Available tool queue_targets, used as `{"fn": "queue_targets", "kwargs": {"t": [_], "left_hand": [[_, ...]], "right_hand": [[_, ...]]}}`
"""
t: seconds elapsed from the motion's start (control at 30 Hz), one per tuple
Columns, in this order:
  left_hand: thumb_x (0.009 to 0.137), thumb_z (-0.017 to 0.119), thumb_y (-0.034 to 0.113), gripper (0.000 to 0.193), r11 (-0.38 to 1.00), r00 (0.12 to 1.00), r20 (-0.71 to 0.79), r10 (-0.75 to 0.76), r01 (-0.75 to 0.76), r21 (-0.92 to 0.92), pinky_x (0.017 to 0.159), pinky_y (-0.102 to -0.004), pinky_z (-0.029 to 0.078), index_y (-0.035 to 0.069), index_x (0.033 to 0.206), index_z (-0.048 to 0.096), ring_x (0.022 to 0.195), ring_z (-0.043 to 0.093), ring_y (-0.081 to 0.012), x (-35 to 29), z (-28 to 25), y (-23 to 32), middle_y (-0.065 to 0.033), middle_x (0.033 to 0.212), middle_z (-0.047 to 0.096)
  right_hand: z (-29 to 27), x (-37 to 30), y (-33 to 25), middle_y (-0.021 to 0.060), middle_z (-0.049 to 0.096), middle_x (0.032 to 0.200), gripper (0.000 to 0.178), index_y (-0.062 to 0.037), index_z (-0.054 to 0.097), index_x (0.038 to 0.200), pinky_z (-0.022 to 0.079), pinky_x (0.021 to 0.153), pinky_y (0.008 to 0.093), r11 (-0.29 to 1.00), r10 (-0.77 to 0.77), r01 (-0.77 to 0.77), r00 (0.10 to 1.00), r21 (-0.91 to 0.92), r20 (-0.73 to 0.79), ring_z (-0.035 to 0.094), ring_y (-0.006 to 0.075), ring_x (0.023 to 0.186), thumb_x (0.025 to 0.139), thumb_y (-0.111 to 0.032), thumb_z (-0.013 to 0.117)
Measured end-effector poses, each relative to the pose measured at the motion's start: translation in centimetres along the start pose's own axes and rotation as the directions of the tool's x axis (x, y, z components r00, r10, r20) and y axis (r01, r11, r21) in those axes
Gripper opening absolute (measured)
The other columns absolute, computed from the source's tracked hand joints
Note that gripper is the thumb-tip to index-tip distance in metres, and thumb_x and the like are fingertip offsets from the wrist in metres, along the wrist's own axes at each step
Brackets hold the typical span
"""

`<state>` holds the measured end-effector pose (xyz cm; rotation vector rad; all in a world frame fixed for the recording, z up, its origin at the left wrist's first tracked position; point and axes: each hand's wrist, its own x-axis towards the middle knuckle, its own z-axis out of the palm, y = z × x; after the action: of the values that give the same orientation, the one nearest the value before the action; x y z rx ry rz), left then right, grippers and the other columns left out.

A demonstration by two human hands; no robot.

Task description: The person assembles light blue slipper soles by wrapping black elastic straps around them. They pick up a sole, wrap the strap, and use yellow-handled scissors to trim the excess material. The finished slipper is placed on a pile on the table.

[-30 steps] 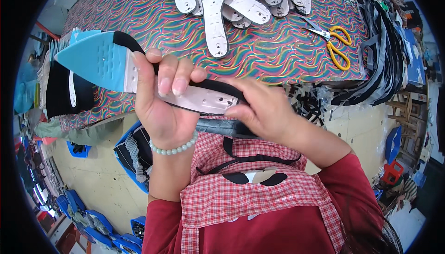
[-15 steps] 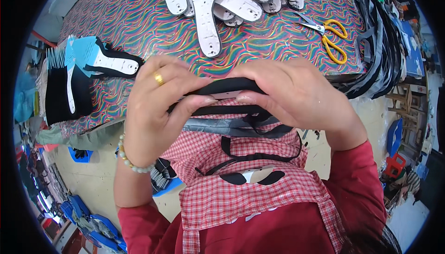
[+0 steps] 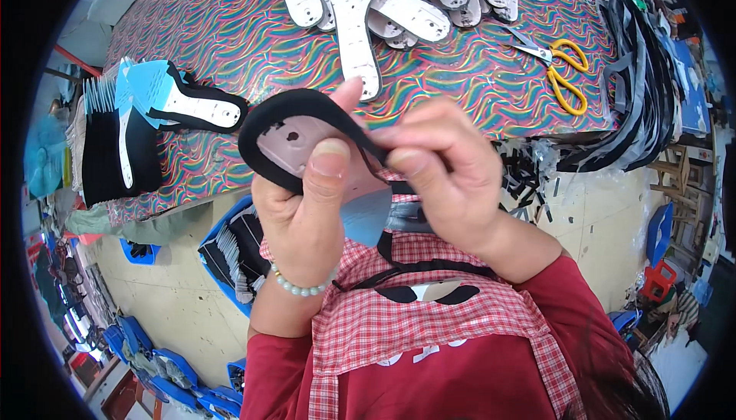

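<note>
An insole (image 3: 295, 144) with a pale underside, a small dark hole and a blue end is in my left hand (image 3: 303, 217), whose thumb presses on the pale face. A black fabric strip (image 3: 264, 113) wraps around its rounded end. Along the insole's right edge, my right hand (image 3: 460, 182) pinches this strip between thumb and fingers. The blue end points down toward my checked apron (image 3: 429, 305). Part of the strip beyond my right fingers is hidden.
On the patterned table (image 3: 253, 44) lie a heap of pale insoles (image 3: 410, 13), yellow-handled scissors (image 3: 567, 75) and, at left, black-edged insoles (image 3: 199, 105). Dark strips (image 3: 632, 98) hang off the right side. A blue bin (image 3: 230, 251) stands below on the floor.
The insole has turned from nearly edge-on to show its pale face. My left hand has shifted right and its thumb now lies on that face; my right hand has moved to the strip.
</note>
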<state>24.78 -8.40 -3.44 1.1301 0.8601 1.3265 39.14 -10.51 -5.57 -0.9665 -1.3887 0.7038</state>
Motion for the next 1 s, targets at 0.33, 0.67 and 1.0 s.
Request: {"fn": "queue_targets", "kwargs": {"t": [0.33,0.67,1.0], "left_hand": [[0.093,0.055,0.041,0.041,0.958,0.993,0.023,-0.116,0.118,-0.260,0.080,-0.0315,0.044,0.001,0.098,0.061,0.087,0.056,-0.0157,0.9,-0.6,-0.9,-0.0064,0.088,0.061],[0.095,0.050,0.043,0.036,0.977,0.933,0.312,0.181,-0.135,-0.165,0.089,-0.0419,0.044,0.009,0.104,0.058,0.093,0.056,-0.0261,-0.6,0.0,-0.4,-0.0119,0.096,0.058],[0.095,0.052,0.013,0.018,0.990,0.993,0.022,0.114,-0.116,0.081,0.088,-0.0400,0.048,-0.002,0.105,0.055,0.091,0.064,-0.0249,-1.4,-0.5,-1.0,-0.0147,0.094,0.065]], "right_hand": [[-0.2,-1.5,1.6,0.0063,0.058,0.084,0.019,-0.0055,0.070,0.090,0.048,0.063,0.0283,0.987,-0.071,0.076,0.997,-0.138,0.040,0.057,0.0175,0.074,0.073,-0.012,0.077],[-1.2,-0.3,-2.2,0.0096,0.055,0.081,0.015,-0.0016,0.063,0.085,0.048,0.062,0.0322,0.974,-0.139,0.173,0.967,-0.147,0.216,0.058,0.0234,0.073,0.082,-0.015,0.069],[-0.4,-2.8,0.6,0.0140,0.057,0.084,0.013,0.0020,0.060,0.090,0.048,0.070,0.0349,0.986,0.131,-0.110,0.975,-0.122,0.177,0.059,0.0287,0.079,0.090,-0.010,0.058]]}}
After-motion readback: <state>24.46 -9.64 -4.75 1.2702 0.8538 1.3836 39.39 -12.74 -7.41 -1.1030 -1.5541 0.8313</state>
